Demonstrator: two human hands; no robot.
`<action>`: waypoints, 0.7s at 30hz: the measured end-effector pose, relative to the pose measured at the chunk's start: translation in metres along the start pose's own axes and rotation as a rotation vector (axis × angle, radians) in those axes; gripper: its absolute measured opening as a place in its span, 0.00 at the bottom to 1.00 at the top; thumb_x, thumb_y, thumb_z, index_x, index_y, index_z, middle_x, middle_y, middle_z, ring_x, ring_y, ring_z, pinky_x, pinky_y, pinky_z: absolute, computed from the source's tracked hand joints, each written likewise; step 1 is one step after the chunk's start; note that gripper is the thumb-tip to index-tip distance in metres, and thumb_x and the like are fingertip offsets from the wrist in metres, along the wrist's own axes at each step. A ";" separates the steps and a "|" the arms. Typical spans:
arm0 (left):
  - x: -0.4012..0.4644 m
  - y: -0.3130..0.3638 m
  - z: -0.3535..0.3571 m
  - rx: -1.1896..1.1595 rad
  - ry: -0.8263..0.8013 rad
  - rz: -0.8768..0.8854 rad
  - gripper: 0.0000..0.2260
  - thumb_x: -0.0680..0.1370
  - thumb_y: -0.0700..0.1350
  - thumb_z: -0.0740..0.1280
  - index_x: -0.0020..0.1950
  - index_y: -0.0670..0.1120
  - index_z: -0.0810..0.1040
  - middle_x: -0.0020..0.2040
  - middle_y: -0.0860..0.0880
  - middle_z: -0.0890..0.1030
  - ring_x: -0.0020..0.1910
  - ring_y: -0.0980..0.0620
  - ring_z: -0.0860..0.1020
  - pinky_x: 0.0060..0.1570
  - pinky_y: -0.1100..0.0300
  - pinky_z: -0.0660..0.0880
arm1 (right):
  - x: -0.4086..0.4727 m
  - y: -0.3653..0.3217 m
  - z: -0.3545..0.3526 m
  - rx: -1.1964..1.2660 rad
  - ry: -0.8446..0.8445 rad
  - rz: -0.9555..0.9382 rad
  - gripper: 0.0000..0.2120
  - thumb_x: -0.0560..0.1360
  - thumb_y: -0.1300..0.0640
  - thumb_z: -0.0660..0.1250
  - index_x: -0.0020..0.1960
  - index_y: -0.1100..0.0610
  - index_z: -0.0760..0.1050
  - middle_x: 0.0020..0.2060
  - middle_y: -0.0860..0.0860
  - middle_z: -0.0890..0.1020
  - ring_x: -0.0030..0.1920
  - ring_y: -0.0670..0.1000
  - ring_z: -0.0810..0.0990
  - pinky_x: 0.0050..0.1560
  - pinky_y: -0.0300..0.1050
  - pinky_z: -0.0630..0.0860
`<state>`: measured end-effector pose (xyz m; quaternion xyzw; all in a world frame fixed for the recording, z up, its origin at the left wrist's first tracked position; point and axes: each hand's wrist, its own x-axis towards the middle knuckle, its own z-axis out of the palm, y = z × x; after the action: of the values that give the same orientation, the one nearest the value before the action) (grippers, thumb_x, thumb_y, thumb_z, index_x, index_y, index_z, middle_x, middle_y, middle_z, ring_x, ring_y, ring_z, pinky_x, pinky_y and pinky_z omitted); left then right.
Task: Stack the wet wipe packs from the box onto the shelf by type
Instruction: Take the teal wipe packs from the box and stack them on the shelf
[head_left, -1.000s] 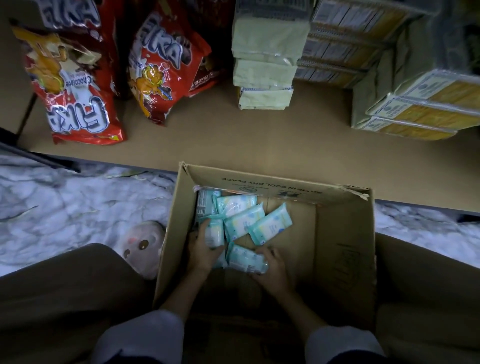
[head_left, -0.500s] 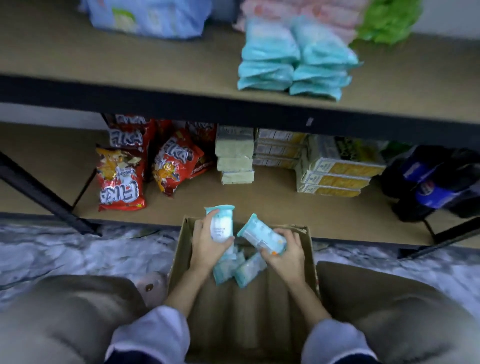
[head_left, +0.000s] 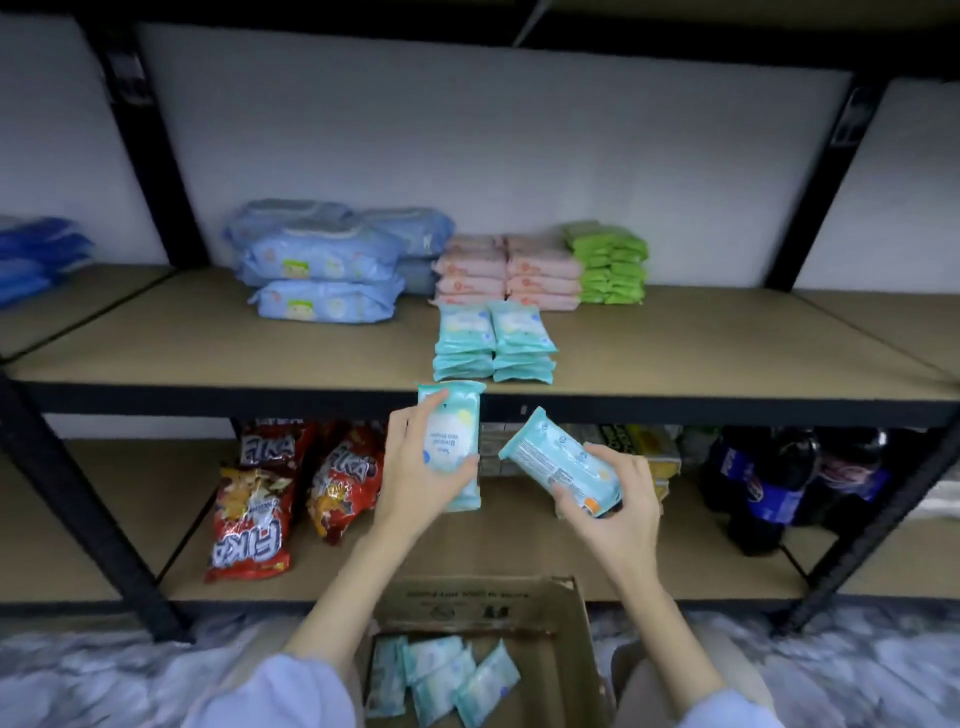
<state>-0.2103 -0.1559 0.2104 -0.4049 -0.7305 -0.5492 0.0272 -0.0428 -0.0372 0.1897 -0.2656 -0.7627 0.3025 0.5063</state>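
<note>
Head view: the left hand (head_left: 415, 473) and right hand (head_left: 613, 509) each grip a teal pack below the shelf (head_left: 208, 353), while the box (head_left: 566, 649) holds several more packs (head_left: 441, 675).

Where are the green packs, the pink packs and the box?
green packs (head_left: 610, 270), head view, middle of the stack's front.
pink packs (head_left: 506, 275), head view, middle of the two stacks.
box (head_left: 467, 603), head view, far wall.
</note>
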 end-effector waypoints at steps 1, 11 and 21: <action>0.009 0.009 -0.004 0.003 0.014 0.036 0.31 0.68 0.41 0.74 0.66 0.57 0.66 0.55 0.51 0.66 0.50 0.59 0.67 0.47 0.79 0.65 | 0.009 -0.006 -0.002 0.005 0.028 -0.026 0.21 0.63 0.56 0.73 0.55 0.58 0.77 0.46 0.53 0.75 0.49 0.34 0.72 0.47 0.22 0.66; 0.106 0.056 -0.017 0.028 0.043 0.046 0.33 0.68 0.45 0.75 0.70 0.52 0.65 0.60 0.53 0.70 0.57 0.57 0.68 0.49 0.74 0.65 | 0.112 -0.046 0.020 0.030 0.187 -0.008 0.21 0.65 0.57 0.76 0.56 0.55 0.76 0.48 0.48 0.73 0.44 0.41 0.73 0.43 0.27 0.67; 0.155 0.044 0.009 0.112 -0.083 -0.198 0.27 0.70 0.51 0.72 0.67 0.48 0.68 0.62 0.43 0.75 0.61 0.43 0.71 0.60 0.53 0.70 | 0.158 -0.045 0.051 0.021 -0.030 0.332 0.22 0.69 0.48 0.73 0.60 0.53 0.72 0.52 0.53 0.71 0.49 0.52 0.73 0.50 0.43 0.68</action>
<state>-0.2826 -0.0583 0.3163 -0.3507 -0.7971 -0.4903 -0.0347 -0.1493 0.0351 0.3039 -0.3781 -0.7127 0.3936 0.4407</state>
